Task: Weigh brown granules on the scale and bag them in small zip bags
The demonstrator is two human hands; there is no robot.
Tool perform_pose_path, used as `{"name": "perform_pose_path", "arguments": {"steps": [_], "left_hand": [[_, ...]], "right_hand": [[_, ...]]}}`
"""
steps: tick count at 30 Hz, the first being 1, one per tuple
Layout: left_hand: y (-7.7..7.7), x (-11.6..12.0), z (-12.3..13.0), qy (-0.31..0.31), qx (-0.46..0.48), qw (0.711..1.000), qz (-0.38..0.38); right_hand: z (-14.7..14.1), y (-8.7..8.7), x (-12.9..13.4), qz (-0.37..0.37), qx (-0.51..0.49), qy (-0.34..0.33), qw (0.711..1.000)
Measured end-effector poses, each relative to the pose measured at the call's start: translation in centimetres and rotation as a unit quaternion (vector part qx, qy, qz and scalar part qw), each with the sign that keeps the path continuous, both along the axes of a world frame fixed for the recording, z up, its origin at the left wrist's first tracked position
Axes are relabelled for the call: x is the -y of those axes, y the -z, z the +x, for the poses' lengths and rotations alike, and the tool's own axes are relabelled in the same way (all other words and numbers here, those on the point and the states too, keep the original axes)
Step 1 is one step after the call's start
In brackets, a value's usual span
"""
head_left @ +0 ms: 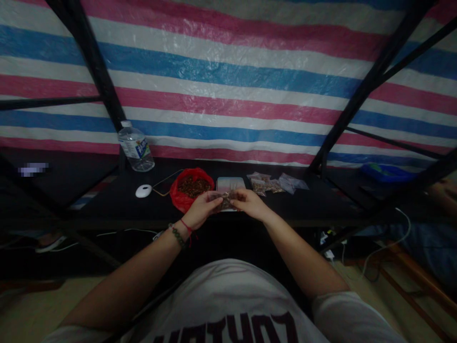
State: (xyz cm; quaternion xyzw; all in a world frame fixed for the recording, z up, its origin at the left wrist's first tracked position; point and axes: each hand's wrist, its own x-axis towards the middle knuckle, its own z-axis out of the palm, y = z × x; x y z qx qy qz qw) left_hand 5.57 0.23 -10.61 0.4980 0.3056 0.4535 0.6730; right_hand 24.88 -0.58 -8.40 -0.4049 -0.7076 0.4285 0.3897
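Between my two hands is a small clear plastic bag (227, 202) with brownish bits inside. My left hand (204, 208) pinches its left side, and my right hand (249, 202) grips the right side, thumbs on top. Under and behind the bag lies a pale flat device (230, 183), partly hidden by my fingers; it looks like a small scale. Just left of it sits a red plastic bag (174, 194), spread open and full of reddish-brown pieces. To the right, several small clear bags (260, 185) lie in a loose pile, some with similar bits in them.
A large clear bottle (136, 147) stands at the back left of the black table (285, 207). Near it lies a white mouse-shaped object (143, 191) beside a thin cord. A blue tray (387, 172) and part of another person's hand (444, 193) show at far right. Dark metal posts frame both sides.
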Motion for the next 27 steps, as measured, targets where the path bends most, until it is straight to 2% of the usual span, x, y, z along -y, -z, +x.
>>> {"name": "perform_pose_path", "arguments": {"steps": [3,6,8,11,14,16,19,22,23,25,27], "left_hand": [[0.0,0.0,-0.1,-0.012,-0.02,0.999,0.033],[-0.2,0.1,-0.1,-0.023,-0.11,0.991,0.077],[-0.2,0.2,0.0,-0.033,-0.134,0.987,0.087],[-0.3,0.0,-0.2,-0.067,-0.106,0.99,0.071],[-0.2,-0.6,-0.7,-0.095,-0.104,0.988,0.057],[-0.3,-0.8,-1.0,-0.088,-0.134,0.985,0.062],[-0.2,-1.0,-1.1,-0.063,-0.194,0.974,0.098],[0.3,-1.2,-1.0,-0.033,-0.237,0.959,0.152],[0.5,-1.3,-0.9,-0.024,-0.247,0.954,0.168],[1.1,-1.6,-0.9,-0.013,-0.273,0.94,0.203],[1.6,-1.8,-1.0,-0.008,-0.313,0.919,0.24]], "right_hand": [[0.0,0.1,-0.1,0.035,-0.008,-0.005,0.999],[0.3,0.3,-0.2,-0.004,0.019,-0.035,0.999],[0.8,0.2,-0.5,-0.024,0.014,-0.029,0.999],[2.5,-0.3,-1.4,-0.045,-0.086,0.055,0.994],[4.8,-0.9,-2.5,-0.012,-0.244,0.2,0.949],[6.4,-1.1,-3.3,0.006,-0.271,0.243,0.931],[9.1,-0.5,-4.6,0.004,-0.227,0.275,0.934],[12.2,1.1,-5.5,0.012,-0.186,0.367,0.911],[13.3,1.8,-5.7,0.002,-0.145,0.405,0.902],[15.0,3.0,-5.7,-0.027,0.002,0.486,0.874],[15.9,3.5,-5.4,-0.036,0.169,0.537,0.826]]}}
